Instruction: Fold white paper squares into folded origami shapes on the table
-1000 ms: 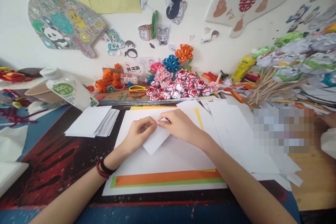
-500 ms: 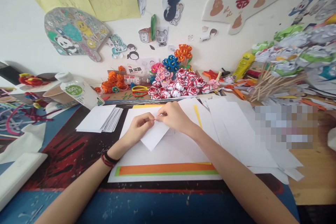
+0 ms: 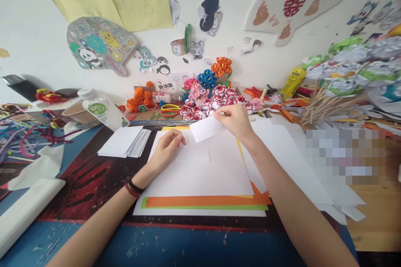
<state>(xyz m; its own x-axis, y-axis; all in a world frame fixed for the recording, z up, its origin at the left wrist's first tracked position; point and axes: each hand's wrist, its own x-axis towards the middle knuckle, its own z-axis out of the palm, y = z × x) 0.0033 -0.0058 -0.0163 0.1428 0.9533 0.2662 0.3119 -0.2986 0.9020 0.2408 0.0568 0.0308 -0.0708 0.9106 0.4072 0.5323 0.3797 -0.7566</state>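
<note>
My right hand pinches a small white sheet of paper by its right end, lifted over the paper pile. Loosely curled, my left hand rests on the pile's left side with nothing visible in it. Under both hands lies a large white sheet, with the edges of an orange sheet and a green sheet showing below it. A thin slit or paper edge shows on the large sheet near its middle. Left of it is a stack of white paper squares.
Red-and-white paper flowers line the back by the wall. A tilted white bottle stands behind the stack. Loose white sheets lie right, below flowers on wooden sticks. A long white box sits at left.
The small white sheet has left my left hand and moved up and right in my right hand. My hands have separated. The view has shifted slightly.
</note>
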